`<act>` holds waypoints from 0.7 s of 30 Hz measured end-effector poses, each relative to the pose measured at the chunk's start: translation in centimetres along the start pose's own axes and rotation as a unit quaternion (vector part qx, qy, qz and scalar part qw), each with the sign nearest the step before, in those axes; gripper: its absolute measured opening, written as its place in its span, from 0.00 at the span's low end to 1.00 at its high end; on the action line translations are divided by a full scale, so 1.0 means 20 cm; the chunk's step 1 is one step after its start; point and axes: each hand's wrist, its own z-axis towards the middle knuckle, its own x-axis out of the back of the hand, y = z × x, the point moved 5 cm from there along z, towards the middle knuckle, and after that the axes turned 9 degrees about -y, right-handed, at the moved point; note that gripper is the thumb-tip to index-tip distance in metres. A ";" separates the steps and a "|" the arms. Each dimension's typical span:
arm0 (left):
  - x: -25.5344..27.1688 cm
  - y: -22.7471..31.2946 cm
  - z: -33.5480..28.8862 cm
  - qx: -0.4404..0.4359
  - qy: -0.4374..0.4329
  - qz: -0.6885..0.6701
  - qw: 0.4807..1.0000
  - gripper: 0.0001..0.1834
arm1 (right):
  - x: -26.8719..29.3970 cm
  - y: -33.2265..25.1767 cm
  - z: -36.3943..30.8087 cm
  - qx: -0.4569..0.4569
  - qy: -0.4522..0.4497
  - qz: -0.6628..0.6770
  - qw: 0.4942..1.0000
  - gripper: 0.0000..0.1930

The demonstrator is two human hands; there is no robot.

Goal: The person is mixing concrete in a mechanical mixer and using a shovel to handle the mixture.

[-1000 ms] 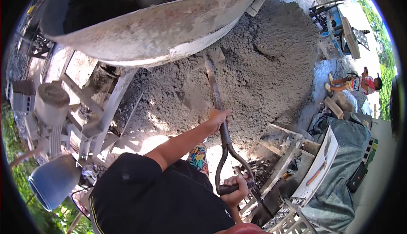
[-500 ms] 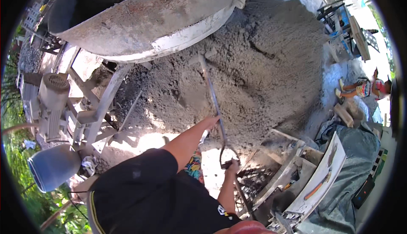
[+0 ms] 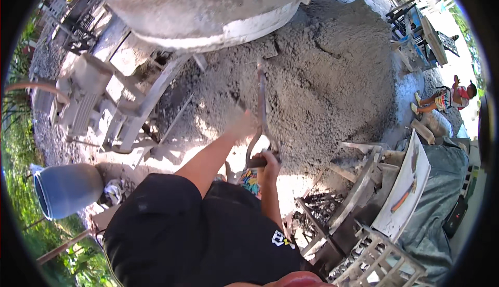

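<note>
Some fingers (image 3: 269,163) grip a shovel (image 3: 261,97)

Long brown-grey metal shovel (image 3: 261,94) with a forked neck ending in a dark D-shaped grip. Held at that near end, points straight away up the view, blade hard to make out against a broad, lumpy heap of grey sand-like mix (image 3: 332,81). Spreads widest right of the shaft, rough and furrowed.

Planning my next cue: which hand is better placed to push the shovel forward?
Right hand, I'd judge: its grip is closed around the shovel handle, while the left hand is a blur beside the shovel shaft, its contact unclear.
</note>
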 end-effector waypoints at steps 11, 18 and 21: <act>-0.56 0.82 -0.52 0.283 -0.014 -0.515 0.809 0.46 | -0.06 -0.14 -0.70 0.071 -0.011 -0.448 0.891 0.05; -0.49 0.85 -0.59 0.218 0.076 -0.490 0.840 0.44 | -0.42 -0.14 -0.81 0.123 -0.061 -0.745 0.653 0.07; -0.48 0.95 -0.46 0.123 0.004 -0.572 0.811 0.45 | -0.56 -0.44 -0.89 0.201 -0.030 -0.726 0.657 0.07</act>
